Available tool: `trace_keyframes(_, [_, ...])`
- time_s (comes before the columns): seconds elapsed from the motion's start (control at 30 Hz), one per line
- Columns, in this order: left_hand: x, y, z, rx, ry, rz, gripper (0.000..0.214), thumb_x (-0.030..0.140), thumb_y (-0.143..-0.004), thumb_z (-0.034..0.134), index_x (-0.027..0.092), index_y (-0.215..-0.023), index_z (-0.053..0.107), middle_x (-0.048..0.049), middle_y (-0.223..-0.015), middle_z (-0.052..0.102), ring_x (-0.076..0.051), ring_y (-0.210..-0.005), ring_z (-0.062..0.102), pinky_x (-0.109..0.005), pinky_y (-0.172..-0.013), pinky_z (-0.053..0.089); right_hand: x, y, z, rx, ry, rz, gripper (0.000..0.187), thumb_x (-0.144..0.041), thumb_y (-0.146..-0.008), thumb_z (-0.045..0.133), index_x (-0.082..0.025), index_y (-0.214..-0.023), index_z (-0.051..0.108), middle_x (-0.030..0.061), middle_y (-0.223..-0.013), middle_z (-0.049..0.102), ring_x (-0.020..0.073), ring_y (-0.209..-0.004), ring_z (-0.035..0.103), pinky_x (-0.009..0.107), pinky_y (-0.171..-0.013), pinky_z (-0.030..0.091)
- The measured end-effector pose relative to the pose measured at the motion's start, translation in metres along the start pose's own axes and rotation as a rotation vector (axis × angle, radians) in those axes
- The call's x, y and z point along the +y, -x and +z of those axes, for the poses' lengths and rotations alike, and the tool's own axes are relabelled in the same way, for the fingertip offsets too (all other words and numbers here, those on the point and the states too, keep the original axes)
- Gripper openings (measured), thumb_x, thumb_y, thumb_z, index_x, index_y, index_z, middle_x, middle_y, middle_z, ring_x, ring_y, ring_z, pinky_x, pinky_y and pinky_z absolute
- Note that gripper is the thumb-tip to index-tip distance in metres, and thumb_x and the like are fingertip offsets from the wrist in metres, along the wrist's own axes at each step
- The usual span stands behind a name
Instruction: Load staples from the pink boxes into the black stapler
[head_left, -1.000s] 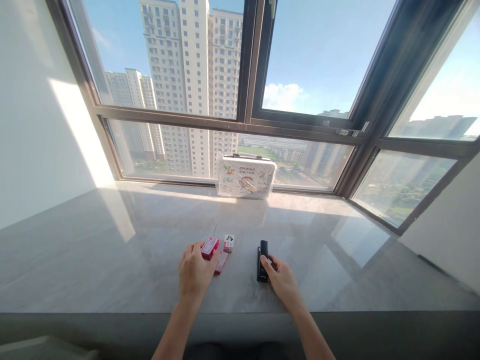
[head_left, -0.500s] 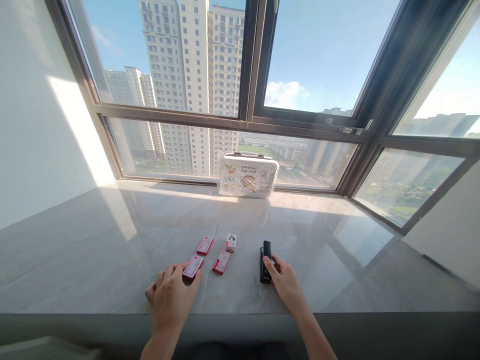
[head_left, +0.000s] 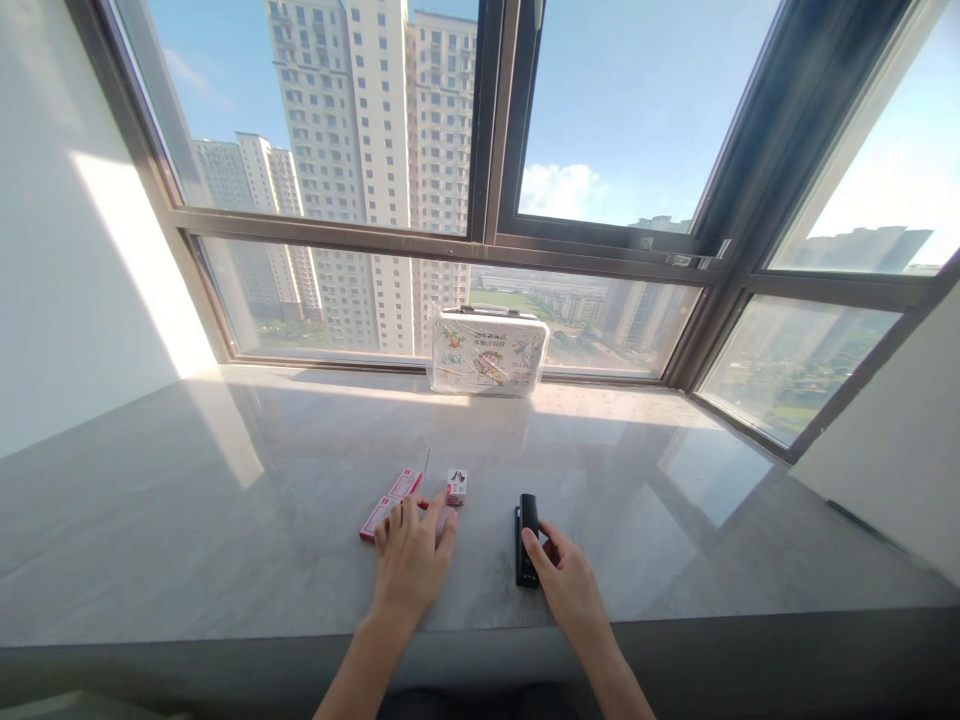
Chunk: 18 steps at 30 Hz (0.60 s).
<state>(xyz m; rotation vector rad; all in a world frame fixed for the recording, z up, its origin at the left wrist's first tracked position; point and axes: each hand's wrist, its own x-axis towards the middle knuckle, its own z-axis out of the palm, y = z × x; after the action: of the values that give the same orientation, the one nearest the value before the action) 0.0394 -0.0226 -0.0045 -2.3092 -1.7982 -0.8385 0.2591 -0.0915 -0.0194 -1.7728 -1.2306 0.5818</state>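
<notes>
My left hand (head_left: 411, 560) lies palm down on the grey stone sill, fingers stretched over a small red staple box that it hides. Two more red boxes (head_left: 390, 502) lie just left of its fingertips, and a small white box (head_left: 456, 487) stands upright just beyond them. My right hand (head_left: 570, 585) rests beside a black stapler (head_left: 526, 540), thumb and fingertips touching its near end.
A white tin case with cartoon pictures (head_left: 486, 352) stands against the window at the back. The window frame (head_left: 480, 240) runs round the far and right sides. The sill's front edge (head_left: 225, 650) is close to me.
My left hand set a red box down at the left, then moved right and forward onto the red box in the middle. My right hand stayed at the stapler.
</notes>
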Motion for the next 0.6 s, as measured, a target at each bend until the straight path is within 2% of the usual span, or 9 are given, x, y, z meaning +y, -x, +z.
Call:
trace_keyframes(0.13, [0.005, -0.01, 0.017, -0.016, -0.015, -0.028, 0.041, 0.042, -0.097, 0.051, 0.023, -0.132, 0.057, -0.0108, -0.12, 0.059, -0.032, -0.115, 0.052, -0.047, -0.098, 0.035, 0.003, -0.005, -0.013, -0.024, 0.003, -0.014, 0.065, -0.064, -0.089, 0.052, -0.018, -0.134, 0.062, 0.0014, -0.077, 0.065, 0.0187, -0.067, 0.06, 0.028, -0.063, 0.047])
trace_keyframes(0.23, [0.001, -0.003, 0.016, -0.041, 0.013, -0.065, 0.037, 0.044, -0.094, 0.054, 0.02, -0.122, 0.06, -0.0118, -0.117, 0.06, -0.033, -0.115, 0.052, -0.046, -0.096, 0.037, 0.007, -0.017, -0.03, -0.055, 0.007, -0.09, 0.058, -0.056, -0.089, 0.056, -0.021, -0.134, 0.063, 0.0061, -0.1, 0.07, 0.0206, -0.081, 0.065, 0.029, -0.07, 0.05])
trace_keyframes(0.3, [0.003, 0.006, 0.011, -0.105, 0.091, -0.001, 0.032, 0.046, -0.094, 0.055, 0.023, -0.116, 0.062, -0.0095, -0.115, 0.061, -0.032, -0.112, 0.053, -0.045, -0.095, 0.039, 0.005, -0.026, -0.039, -0.087, 0.019, -0.157, 0.048, -0.048, -0.089, 0.057, -0.022, -0.127, 0.068, 0.0081, -0.115, 0.069, 0.0235, -0.099, 0.065, 0.031, -0.081, 0.052])
trace_keyframes(0.37, [0.01, 0.014, 0.005, -0.18, 0.193, 0.12, 0.032, 0.048, -0.092, 0.059, 0.027, -0.115, 0.063, -0.0075, -0.12, 0.06, -0.031, -0.115, 0.053, -0.045, -0.098, 0.038, 0.0, -0.033, -0.042, -0.137, 0.035, -0.211, 0.043, -0.041, -0.088, 0.056, -0.022, -0.124, 0.071, 0.0088, -0.122, 0.068, 0.0255, -0.111, 0.063, 0.035, -0.095, 0.049])
trace_keyframes(0.5, [0.023, 0.02, -0.007, -0.311, 0.36, 0.334, 0.046, 0.053, -0.086, 0.068, 0.036, -0.127, 0.058, -0.0033, -0.146, 0.048, -0.031, -0.132, 0.044, -0.047, -0.109, 0.035, -0.019, -0.039, -0.028, -0.226, 0.03, -0.267, 0.044, -0.033, -0.089, 0.051, -0.02, -0.127, 0.069, 0.0092, -0.126, 0.069, 0.0253, -0.118, 0.061, 0.04, -0.106, 0.043])
trace_keyframes(0.6, [0.023, 0.019, -0.013, -0.373, 0.42, 0.384, 0.055, 0.052, -0.084, 0.072, 0.04, -0.134, 0.054, -0.0008, -0.152, 0.045, -0.031, -0.136, 0.042, -0.047, -0.111, 0.035, -0.035, -0.036, -0.008, -0.266, 0.018, -0.294, 0.042, -0.031, -0.088, 0.053, -0.022, -0.125, 0.07, 0.0077, -0.127, 0.069, 0.026, -0.125, 0.058, 0.044, -0.114, 0.035])
